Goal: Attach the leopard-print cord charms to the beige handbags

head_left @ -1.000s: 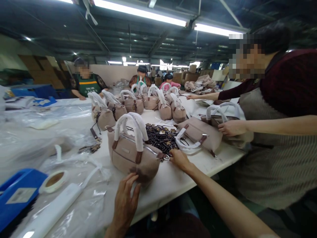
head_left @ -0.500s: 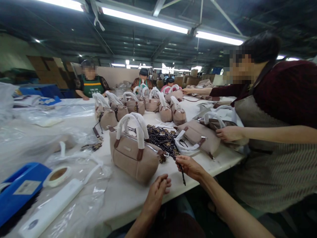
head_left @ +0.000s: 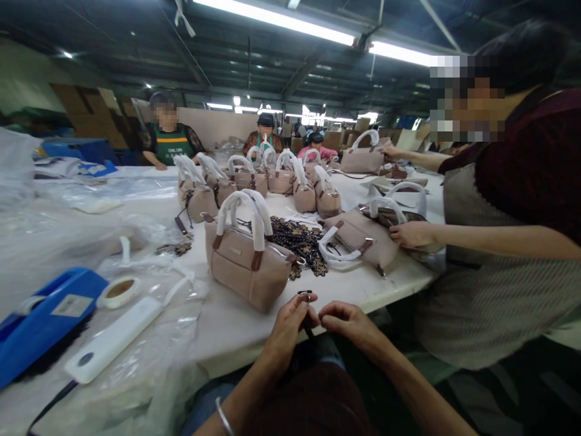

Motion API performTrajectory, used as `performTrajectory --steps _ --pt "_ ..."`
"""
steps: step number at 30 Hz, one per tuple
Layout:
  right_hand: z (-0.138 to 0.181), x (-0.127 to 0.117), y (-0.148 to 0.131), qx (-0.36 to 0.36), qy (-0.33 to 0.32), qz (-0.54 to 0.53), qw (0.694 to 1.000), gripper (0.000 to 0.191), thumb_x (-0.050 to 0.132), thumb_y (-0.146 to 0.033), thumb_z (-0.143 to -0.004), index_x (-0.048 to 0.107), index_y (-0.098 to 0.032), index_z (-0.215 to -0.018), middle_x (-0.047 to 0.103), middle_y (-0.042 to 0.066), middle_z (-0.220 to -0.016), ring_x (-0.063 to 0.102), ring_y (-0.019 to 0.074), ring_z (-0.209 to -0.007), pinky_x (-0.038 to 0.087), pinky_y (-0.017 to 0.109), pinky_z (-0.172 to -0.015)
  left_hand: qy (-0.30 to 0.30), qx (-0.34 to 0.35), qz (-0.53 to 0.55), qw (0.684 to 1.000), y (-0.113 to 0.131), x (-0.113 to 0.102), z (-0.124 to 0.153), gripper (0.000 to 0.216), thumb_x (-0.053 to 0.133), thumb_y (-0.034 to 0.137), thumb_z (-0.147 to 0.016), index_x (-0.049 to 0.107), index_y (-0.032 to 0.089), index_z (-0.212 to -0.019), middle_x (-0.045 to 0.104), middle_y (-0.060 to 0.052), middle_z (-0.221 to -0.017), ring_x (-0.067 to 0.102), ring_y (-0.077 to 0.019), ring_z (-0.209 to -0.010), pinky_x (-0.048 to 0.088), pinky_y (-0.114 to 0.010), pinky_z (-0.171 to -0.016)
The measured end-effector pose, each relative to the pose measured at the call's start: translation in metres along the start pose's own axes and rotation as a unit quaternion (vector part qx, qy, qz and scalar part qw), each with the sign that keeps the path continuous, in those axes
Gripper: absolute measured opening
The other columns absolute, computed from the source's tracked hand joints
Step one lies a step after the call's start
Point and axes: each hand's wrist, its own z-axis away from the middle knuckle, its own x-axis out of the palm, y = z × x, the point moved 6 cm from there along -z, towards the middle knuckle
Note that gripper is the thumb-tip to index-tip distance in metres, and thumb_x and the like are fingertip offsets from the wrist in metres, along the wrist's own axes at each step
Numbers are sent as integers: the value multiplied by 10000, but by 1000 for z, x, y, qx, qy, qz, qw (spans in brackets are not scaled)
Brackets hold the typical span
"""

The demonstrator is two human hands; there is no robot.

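Note:
My left hand is closed on a dark cord charm at the table's front edge; a small shiny piece shows at its top. Close beside it, my right hand has its fingers pinched together, and whatever is between them is too small to make out. Just beyond my hands a beige handbag stands upright, its handles wrapped in white and a metal ring at its right end. Behind that bag lies a pile of black and gold beaded charms.
At left are a blue tape dispenser, a tape roll, a white corded tool and clear plastic sheeting. Several beige bags stand farther back. A co-worker at right holds a bag and touches another.
The dark charm has passed from my right hand into my left. Both hands have come closer together. The co-worker at right has lifted a far bag and moved it right.

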Motion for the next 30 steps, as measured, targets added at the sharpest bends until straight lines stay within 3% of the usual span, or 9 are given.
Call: performTrajectory --steps 3,5,7,10,14,25,30 --pt "0 -7 -20 -59 82 32 994 375 693 -461 -772 679 -197 -1037 690 60 -1003 615 223 -945 461 345 -856 -37 -6 -68 997 12 0 14 432 569 503 -864 618 124 -1066 606 0 -673 531 -115 -634 383 -243 -644" --pt "0 0 -39 -116 69 47 990 391 641 -458 -824 655 -227 -1139 639 78 -1203 570 247 -1121 439 375 -955 -63 -15 -83 994 21 0 21 442 587 511 -849 613 121 -1055 619 -5 -662 538 -118 -615 389 -244 -630" --pt "2 14 -57 -164 12 71 984 358 605 -435 -861 657 -248 -1162 586 66 -1311 513 246 -1224 395 384 -1031 -85 -13 -85 993 30 0 28 427 618 507 -829 607 123 -1015 637 -13 -655 557 -125 -605 409 -249 -629" --pt "6 38 -74 -176 -64 98 977 317 631 -397 -853 679 -235 -1121 656 56 -1202 574 233 -1142 406 373 -1021 -96 -9 -83 992 41 -2 36 376 631 481 -832 601 125 -949 675 -40 -684 589 -130 -602 434 -250 -624" --pt "7 56 -79 -144 -73 55 985 290 690 -392 -801 686 -179 -997 711 41 -942 647 200 -895 494 320 -848 -87 -29 -43 995 47 -7 45 340 603 463 -864 579 130 -921 705 -64 -719 625 -133 -607 466 -245 -620" --pt "13 67 -89 -132 -85 36 987 281 693 -393 -780 717 -195 -977 718 34 -928 638 200 -877 481 301 -816 -63 -54 3 997 61 -14 61 427 638 539 -803 588 131 -920 720 -97 -719 673 -191 -639 514 -267 -552" --pt "14 67 -90 -137 -92 48 985 244 659 -373 -807 731 -190 -951 724 36 -894 640 192 -834 496 306 -788 -61 -46 -24 997 62 -18 60 413 604 561 -817 558 155 -879 706 -70 -691 645 -160 -578 502 -243 -517"
